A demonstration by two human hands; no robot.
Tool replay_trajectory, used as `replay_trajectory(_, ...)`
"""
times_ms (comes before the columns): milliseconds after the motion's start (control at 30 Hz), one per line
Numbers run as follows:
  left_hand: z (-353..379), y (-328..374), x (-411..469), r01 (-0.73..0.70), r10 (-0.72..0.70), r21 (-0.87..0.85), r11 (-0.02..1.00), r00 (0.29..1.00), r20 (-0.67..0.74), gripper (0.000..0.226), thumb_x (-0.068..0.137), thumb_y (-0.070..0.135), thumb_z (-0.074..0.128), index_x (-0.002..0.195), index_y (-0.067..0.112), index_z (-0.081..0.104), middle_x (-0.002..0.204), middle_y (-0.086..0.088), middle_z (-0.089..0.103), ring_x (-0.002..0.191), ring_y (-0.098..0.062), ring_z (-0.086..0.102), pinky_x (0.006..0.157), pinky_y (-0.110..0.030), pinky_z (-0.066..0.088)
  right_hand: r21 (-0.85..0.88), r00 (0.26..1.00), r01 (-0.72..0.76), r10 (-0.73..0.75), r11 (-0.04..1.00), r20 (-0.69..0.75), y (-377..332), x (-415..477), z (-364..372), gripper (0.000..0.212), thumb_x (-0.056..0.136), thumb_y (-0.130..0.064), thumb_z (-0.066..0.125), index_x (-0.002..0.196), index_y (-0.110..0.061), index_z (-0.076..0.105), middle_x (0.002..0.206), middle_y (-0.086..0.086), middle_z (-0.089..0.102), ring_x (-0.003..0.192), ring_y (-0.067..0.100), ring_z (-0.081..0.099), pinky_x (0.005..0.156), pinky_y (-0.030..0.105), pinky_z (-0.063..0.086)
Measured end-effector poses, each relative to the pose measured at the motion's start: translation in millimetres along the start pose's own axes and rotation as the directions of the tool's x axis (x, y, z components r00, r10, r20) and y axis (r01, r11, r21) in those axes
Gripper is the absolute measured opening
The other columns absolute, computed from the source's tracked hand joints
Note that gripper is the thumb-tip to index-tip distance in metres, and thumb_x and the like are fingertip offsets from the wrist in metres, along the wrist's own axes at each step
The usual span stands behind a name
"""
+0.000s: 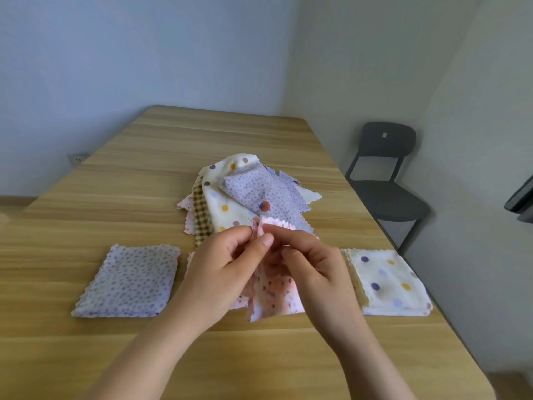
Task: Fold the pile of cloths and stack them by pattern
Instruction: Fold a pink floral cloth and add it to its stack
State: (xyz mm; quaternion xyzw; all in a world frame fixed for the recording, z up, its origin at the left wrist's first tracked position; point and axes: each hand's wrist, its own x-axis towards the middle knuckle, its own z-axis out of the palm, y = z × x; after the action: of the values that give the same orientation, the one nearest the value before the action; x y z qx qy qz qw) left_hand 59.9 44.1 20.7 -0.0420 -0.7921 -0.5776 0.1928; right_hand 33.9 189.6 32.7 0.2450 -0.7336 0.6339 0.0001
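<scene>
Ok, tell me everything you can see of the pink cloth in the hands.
The pink fabric cloth is thin, soft, with small dark and orange specks and zigzag-cut edges. The left hand and right hand both pinch its upper edge. It hangs creased, its lower part over the wooden table, between the folded lilac stack and the cream polka-dot stack.

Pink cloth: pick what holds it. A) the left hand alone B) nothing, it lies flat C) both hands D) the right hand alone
C: the left hand and the right hand both pinch the pink cloth at its top edge.
</scene>
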Motion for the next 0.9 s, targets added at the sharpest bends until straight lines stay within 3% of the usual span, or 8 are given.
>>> replay_trajectory(200, -0.8, 1.8, 1.5, 0.079, -0.075, 0.025, 0.997, 0.986, -0.147, 0.043, 0.099, 0.023, 0.048, 0.062, 0.006, 0.034, 0.044, 0.012, 0.027, 0.039, -0.005, 0.026, 0.041, -0.019, 0.025, -0.098, 0.973, -0.022, -0.001, 0.995, -0.23, 11.3, 2.9, -3.3, 0.039, 0.087, -0.004, 0.046, 0.096, -0.029, 0.075, 0.092, -0.011, 0.071, 0.082, 0.005, 0.064, 0.071, 0.018, 0.048)
replay_trajectory(300, -5.0, 3.3, 2.8, 0.126, -0.144, -0.095, 0.987, 0.968, -0.207, 0.038, 0.099, 0.032, 0.048, 0.085, -0.001, 0.058, 0.057, 0.013, 0.029, 0.057, -0.008, 0.027, 0.057, -0.036, 0.04, -0.118, 0.926, -0.151, 0.098, 0.982, -0.365, 13.4, 5.3, -9.2, 0.018, 0.094, -0.021, 0.053, 0.103, -0.029, 0.067, 0.097, -0.013, 0.068, 0.084, 0.004, 0.062, 0.071, 0.02, 0.044)
replay_trajectory(333, -6.2, 3.2, 3.8, 0.168, -0.202, -0.155, 0.974, 0.95, -0.239, 0.031, 0.1, 0.032, 0.048, 0.099, 0.006, 0.065, 0.053, -0.005, 0.046, 0.055, -0.015, 0.047, 0.068, -0.045, 0.045, -0.1, 0.925, -0.237, 0.193, 0.966, -0.327, 13.0, 5.7, -10.7, 0.015, 0.095, -0.033, 0.053, 0.103, -0.027, 0.065, 0.095, -0.015, 0.067, 0.087, 0.005, 0.062, 0.072, 0.021, 0.045)
replay_trajectory(367, -6.9, 2.3, 4.2, 0.203, -0.253, -0.199, 0.959, 0.929, -0.269, 0.026, 0.1, 0.03, 0.046, 0.106, 0.015, 0.066, 0.093, -0.008, 0.06, 0.084, -0.02, 0.059, 0.074, -0.043, 0.046, -0.068, 0.92, -0.32, 0.292, 0.945, -0.26, 15.0, 6.0, -10.9, 0.023, 0.095, -0.044, 0.051, 0.097, -0.026, 0.065, 0.089, -0.018, 0.065, 0.085, 0.004, 0.062, 0.071, 0.02, 0.046)
replay_trajectory(400, -7.5, 0.1, 4.2, 0.202, -0.262, -0.215, 0.956, 0.917, -0.301, 0.022, 0.1, 0.029, 0.044, 0.102, 0.025, 0.066, 0.066, -0.015, 0.049, 0.061, -0.009, 0.051, 0.072, -0.032, 0.046, -0.001, 0.9, -0.403, 0.396, 0.915, -0.181, 18.1, 6.0, -9.5, 0.032, 0.093, -0.054, 0.048, 0.09, -0.027, 0.065, 0.084, -0.02, 0.064, 0.082, 0.002, 0.062, 0.071, 0.018, 0.047)
replay_trajectory(500, -8.7, -9.7, 2.8, 0.173, -0.205, -0.126, 0.977, 0.926, -0.319, 0.03, 0.102, 0.03, 0.04, 0.075, 0.038, 0.051, 0.066, 0.017, 0.046, 0.058, 0.008, 0.047, 0.061, -0.009, 0.036, 0.184, 0.83, -0.549, 0.558, 0.815, 0.005, 26.0, 4.6, 1.7, 0.049, 0.077, -0.075, 0.052, 0.096, -0.034, 0.07, 0.106, -0.014, 0.07, 0.1, 0.008, 0.065, 0.092, 0.034, 0.052)
replay_trajectory(667, -16.5, -28.7, -5.1, 0.204, -0.134, 0.166, 0.965, 0.925, -0.356, 0.036, 0.103, 0.023, 0.036, 0.069, 0.013, 0.037, 0.05, 0.01, 0.031, 0.049, -0.006, 0.034, 0.048, -0.02, 0.027, 0.114, 0.913, -0.328, 0.345, 0.938, -0.217, 33.9, 7.9, 25.5, 0.046, 0.089, -0.043, 0.063, 0.071, -0.003, 0.049, 0.061, -0.002, 0.043, 0.056, 0.013, 0.038, 0.05, 0.029, 0.034)
replay_trajectory(900, -33.3, -58.2, -5.4, 0.288, -0.146, 0.345, 0.893, 0.913, -0.382, 0.036, 0.102, 0.017, 0.035, 0.066, 0.018, 0.033, 0.055, 0.001, 0.032, 0.049, -0.012, 0.029, 0.046, -0.026, 0.022, -0.289, 0.964, -0.162, 0.089, 0.943, -0.25, 54.0, 11.3, 54.1, 0.021, 0.095, -0.034, 0.057, 0.078, -0.024, 0.05, 0.053, -0.011, 0.053, 0.051, 0.009, 0.049, 0.049, 0.024, 0.036)
